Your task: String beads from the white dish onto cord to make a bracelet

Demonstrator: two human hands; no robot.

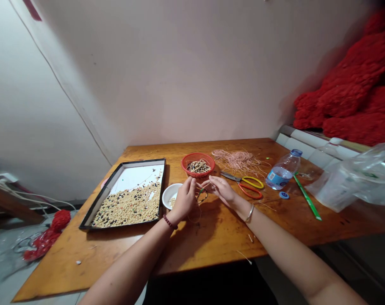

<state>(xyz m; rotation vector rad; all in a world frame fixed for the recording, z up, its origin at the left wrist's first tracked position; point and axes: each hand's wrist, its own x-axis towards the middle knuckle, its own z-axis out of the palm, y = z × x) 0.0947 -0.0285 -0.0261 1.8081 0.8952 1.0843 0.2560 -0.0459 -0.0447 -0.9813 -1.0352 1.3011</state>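
Note:
My left hand (185, 195) is closed, thumb and fingertips pinching a thin cord of a beaded bracelet (205, 196). Opposite it, my right hand (222, 190) pinches the cord too, with the two hands a short way apart. The bracelet hangs between them as a small loop of dark and pale beads with a bit of green; its left part is hidden behind my left hand. Beside my left hand stands a white bowl (167, 195) with some pale beads. Just beyond both hands is a red plastic basket (185, 167) holding beaded strands.
A black-edged tray (163, 178) of loose beads lies left on the wooden table (116, 258). Scissors (250, 187), a heap of pink cord (236, 161), a water bottle (280, 171), a blue cap (284, 195), a green strip (307, 198) and a plastic bag (335, 186) lie right.

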